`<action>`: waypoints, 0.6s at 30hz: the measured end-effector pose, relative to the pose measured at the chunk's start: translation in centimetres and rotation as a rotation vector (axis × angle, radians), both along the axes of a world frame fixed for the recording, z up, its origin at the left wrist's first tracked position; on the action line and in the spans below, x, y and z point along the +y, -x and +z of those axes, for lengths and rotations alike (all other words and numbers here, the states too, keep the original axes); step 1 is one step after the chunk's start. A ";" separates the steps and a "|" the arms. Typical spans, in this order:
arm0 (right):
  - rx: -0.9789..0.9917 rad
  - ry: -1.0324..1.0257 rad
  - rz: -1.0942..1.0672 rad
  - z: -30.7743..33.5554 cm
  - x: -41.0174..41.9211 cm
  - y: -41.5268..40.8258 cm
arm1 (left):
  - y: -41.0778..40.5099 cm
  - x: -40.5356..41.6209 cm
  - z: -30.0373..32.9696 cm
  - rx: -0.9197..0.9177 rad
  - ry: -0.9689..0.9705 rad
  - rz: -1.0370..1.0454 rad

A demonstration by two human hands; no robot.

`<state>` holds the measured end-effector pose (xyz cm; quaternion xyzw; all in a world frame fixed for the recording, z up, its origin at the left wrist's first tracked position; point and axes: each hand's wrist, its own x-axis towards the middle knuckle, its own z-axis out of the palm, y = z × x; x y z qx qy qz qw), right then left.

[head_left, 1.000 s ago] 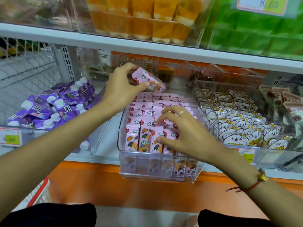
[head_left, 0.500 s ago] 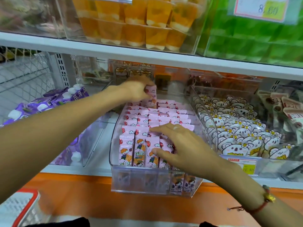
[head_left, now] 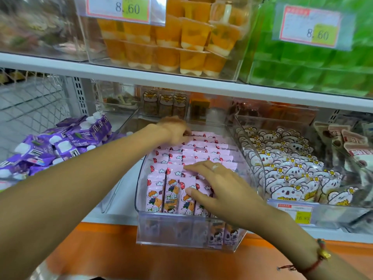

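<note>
A clear plastic bin (head_left: 181, 231) juts out over the shelf's front edge. It is packed with rows of upright pink snack packets (head_left: 203, 150) showing a cartoon child and balloon. My left hand (head_left: 173, 128) reaches to the bin's back row, blurred, with its fingertips bent down onto the packet tops; whether it still pinches a packet is unclear. My right hand (head_left: 222, 188), wearing a ring, lies on the front rows with its fingers straight and spread, pressing the packets.
Purple pouches (head_left: 60, 144) with white caps fill the bin to the left. Koala-print packets (head_left: 292, 174) fill the bin to the right, with brown packets (head_left: 353, 142) beyond. The upper shelf (head_left: 181, 81) overhangs, carrying orange jelly cups (head_left: 171, 41) and green packs (head_left: 312, 67).
My left hand carried a pink packet from above the bin down to its back row; the packet no longer shows apart from the rest. My right hand stayed on the front packets.
</note>
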<state>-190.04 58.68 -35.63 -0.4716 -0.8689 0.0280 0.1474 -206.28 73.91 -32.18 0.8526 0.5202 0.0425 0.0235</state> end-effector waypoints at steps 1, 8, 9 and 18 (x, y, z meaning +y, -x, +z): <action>-0.003 0.001 -0.001 0.0 0.0 0.0 | 0.0 -0.1 0.1 0.011 -0.015 -0.023; 0.021 0.015 -0.012 0.2 -0.6 0.3 | -0.6 -0.6 0.0 -0.074 -0.012 0.045; 0.022 0.015 -0.012 0.2 -0.7 0.3 | -0.6 -0.6 0.1 -0.131 0.000 0.063; 0.030 0.022 -0.015 0.1 -0.8 0.4 | -0.4 -3.3 1.7 -1.150 0.030 0.313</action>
